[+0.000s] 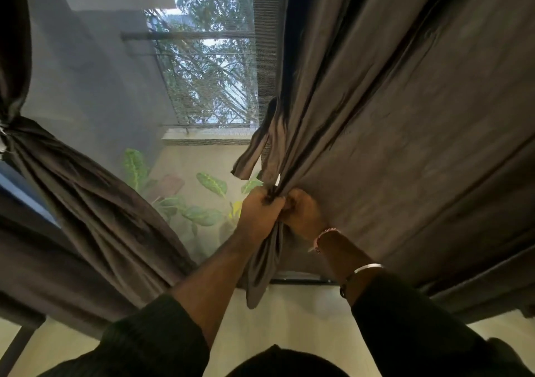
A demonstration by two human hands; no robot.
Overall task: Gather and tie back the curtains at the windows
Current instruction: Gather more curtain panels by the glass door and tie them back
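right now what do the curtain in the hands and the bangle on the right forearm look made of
Curtain: a soft woven fabric, dark grey-brown, with a faint sheen; it falls in loose folds and bunches where both hands grip it. Bangle: probably metal, silvery and polished; it is a thin rigid band catching a bright highlight.

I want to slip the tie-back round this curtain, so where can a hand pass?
Free: between the tied left curtain and the right curtain, before the mesh screen; also below both hands. Crowded: where the left hand and right hand grip the bunch.

head view; faces window (208,67); close above both forearms
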